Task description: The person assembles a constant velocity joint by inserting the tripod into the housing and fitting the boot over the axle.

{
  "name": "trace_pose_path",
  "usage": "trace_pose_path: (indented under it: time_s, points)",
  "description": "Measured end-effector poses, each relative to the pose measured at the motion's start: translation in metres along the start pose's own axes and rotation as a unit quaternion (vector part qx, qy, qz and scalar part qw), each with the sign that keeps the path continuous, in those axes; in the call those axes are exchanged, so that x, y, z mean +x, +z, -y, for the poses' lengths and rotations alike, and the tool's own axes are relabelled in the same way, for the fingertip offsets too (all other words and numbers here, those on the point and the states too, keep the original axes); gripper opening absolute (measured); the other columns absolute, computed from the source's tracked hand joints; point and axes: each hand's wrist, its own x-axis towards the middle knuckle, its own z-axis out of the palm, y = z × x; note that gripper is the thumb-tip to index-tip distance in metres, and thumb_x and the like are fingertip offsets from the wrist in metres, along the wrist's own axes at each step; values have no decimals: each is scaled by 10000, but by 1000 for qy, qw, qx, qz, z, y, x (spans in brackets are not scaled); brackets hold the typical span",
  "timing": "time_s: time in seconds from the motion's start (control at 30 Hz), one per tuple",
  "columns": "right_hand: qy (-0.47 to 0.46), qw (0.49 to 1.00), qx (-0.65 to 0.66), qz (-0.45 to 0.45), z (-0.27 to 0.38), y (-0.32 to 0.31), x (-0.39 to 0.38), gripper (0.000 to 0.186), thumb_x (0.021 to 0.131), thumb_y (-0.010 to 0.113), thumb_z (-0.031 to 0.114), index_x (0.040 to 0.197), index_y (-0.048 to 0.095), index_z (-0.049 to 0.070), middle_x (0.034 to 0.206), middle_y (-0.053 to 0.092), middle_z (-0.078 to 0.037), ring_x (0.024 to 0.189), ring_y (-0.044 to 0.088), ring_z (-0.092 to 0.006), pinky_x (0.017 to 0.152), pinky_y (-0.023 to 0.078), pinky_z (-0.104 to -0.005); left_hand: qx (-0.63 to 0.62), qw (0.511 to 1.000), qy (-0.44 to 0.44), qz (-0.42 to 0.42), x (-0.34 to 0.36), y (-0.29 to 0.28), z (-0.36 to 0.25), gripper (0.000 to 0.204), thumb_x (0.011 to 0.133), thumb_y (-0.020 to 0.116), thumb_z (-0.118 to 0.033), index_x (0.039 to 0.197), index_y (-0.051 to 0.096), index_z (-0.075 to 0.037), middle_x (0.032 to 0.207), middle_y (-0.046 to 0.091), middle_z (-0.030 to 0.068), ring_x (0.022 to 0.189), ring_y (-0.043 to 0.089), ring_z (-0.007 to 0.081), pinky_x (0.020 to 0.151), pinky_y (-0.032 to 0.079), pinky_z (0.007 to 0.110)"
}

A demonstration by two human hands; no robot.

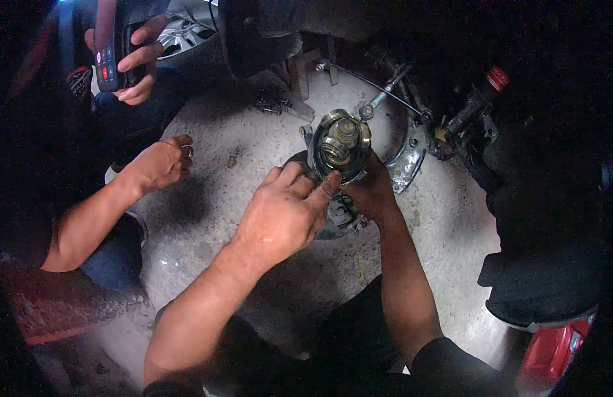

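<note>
A greasy round metal car part [343,142] with a raised rim, a deep hollow and a ringed metal core is in the middle of the view. My left hand [283,205] is at its near left side, fingers curled and thumb pressed on the near rim. From the near right, my right hand [375,190] is wrapped round its underside, with most of those fingers hidden. Just below the hands, a darker disc-shaped part [333,228] with small metal pieces is partly covered by them.
To the left, a co-worker's hand [162,164] hangs over the concrete floor [207,218]; another hand [141,63] holds a handheld device [109,66]. Suspension arms [386,92] and a curved metal shield [407,165] are beyond the part. A red object [555,351] sits lower right.
</note>
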Motion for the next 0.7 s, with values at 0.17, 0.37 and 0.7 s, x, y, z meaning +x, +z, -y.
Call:
trace_pose_path:
  time_s: [0.17,0.37,0.7]
  points:
    - [30,999,-16,29,9,-3,5,693,698,821,251,1273,505,27,1224,616,-151,1142,596,-298,1003,458,-407,6,999,-15,32,2,-1,-4,563,727,723,-140,1267,597,-48,988,644,126,981,571,329,868,488,437]
    - [34,999,-33,-3,17,2,5,723,688,810,264,1301,503,32,1228,620,-174,1143,601,-331,1000,460,-417,15,998,-28,57,7,-8,-5,585,727,722,-137,1284,578,-38,985,643,127,1009,560,327,898,466,442]
    - [128,989,-71,-20,23,8,8,771,729,802,319,1361,440,64,1240,620,-174,1170,592,-326,994,464,-416,44,995,-44,75,5,-2,-7,833,770,714,-154,1478,296,-20,1040,631,168,1041,552,350,922,455,452]
